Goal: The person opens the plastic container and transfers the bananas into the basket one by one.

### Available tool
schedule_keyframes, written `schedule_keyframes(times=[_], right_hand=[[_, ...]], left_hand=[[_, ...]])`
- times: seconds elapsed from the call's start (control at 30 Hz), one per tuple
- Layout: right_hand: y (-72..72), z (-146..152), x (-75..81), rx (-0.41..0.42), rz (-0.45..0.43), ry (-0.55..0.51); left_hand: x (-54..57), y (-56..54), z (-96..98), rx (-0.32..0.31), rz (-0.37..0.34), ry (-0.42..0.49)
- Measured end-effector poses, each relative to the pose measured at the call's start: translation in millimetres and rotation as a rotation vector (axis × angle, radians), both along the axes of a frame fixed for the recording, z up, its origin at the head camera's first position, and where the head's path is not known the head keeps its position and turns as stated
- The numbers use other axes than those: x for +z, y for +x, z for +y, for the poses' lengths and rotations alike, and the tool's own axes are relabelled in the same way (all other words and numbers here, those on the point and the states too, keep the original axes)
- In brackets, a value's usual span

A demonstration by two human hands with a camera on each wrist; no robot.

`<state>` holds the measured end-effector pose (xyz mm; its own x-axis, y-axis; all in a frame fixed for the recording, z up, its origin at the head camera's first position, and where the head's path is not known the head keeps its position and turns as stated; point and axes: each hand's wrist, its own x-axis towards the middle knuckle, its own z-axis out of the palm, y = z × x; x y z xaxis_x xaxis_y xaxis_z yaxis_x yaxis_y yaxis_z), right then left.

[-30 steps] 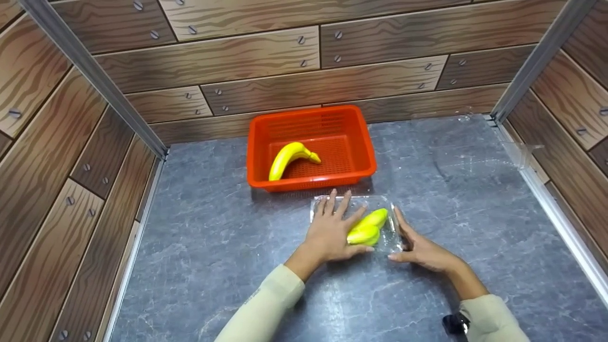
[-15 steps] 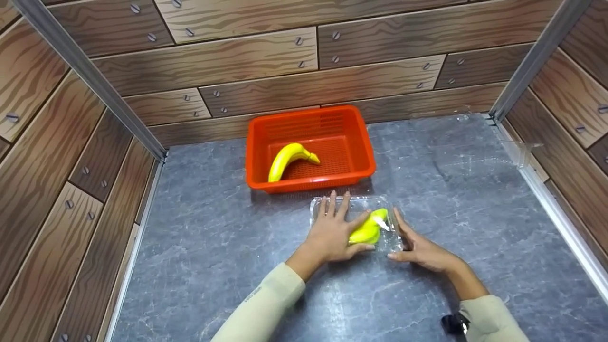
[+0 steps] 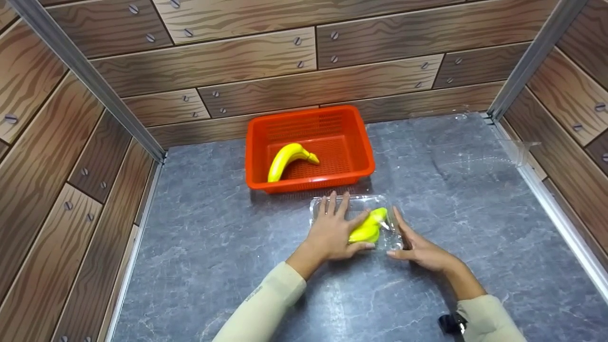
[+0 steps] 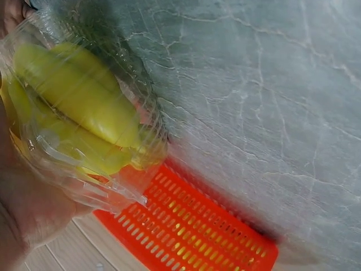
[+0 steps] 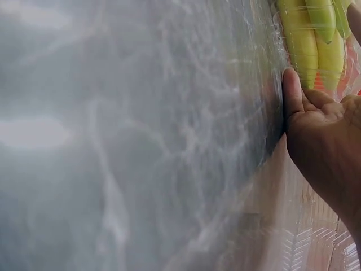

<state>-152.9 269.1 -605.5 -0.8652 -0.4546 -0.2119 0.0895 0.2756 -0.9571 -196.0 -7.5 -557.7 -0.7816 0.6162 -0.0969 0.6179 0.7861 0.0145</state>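
Observation:
A clear plastic box (image 3: 363, 202) lies on the grey marbled table, with yellow-green bananas (image 3: 368, 230) inside it. Spread across the box's left part, my left hand (image 3: 330, 235) rests on top and covers some of the fruit. My right hand (image 3: 425, 249) is at the box's right side, fingers straight along the wall and thumb at the near corner. Through the clear plastic, the left wrist view shows the bananas (image 4: 79, 96) lying side by side. In the right wrist view the thumb of my right hand (image 5: 324, 130) lies low against the tabletop.
Just behind the box stands an orange-red slotted basket (image 3: 311, 183) holding one yellow banana (image 3: 287, 159). Another clear plastic piece (image 3: 475, 154) lies at the far right by the metal frame. Wood-patterned walls (image 3: 266, 57) enclose the back and sides.
Both hands keep nearly the same place on the box. Since the first frame, a bright glare has appeared on the plastic over the bananas.

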Motion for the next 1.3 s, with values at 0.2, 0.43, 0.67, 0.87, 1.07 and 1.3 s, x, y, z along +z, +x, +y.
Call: schedule_keyframes(times=[0.2, 0.43, 0.67, 0.87, 1.07, 1.3], right_hand=[[-1.1, -0.3, -1.2, -0.005, 0.007, 0.004], [0.4, -0.2, -0.1, -0.016, -0.012, 0.022], [0.1, 0.9, -0.3, -0.018, -0.003, 0.008], [-1.2, 0.7, -0.6, -0.016, 0.000, 0.010], [-0.9, -0.2, -0.6, -0.021, 0.002, -0.001], [-1.7, -1.5, -3.1, -0.021, 0.013, -0.034]], left_hand=[[0.3, -1.3, 0.6, -0.009, -0.038, -0.012], [-2.4, 0.7, -0.5, 0.001, -0.046, 0.028], [-3.3, 1.7, -2.5, 0.002, -0.015, 0.076], [-3.1, 1.8, -1.2, 0.010, -0.008, 0.064], [-3.5, 1.8, 1.6, 0.007, -0.005, 0.063], [-5.0, 2.1, 2.4, 0.003, -0.004, 0.084]])
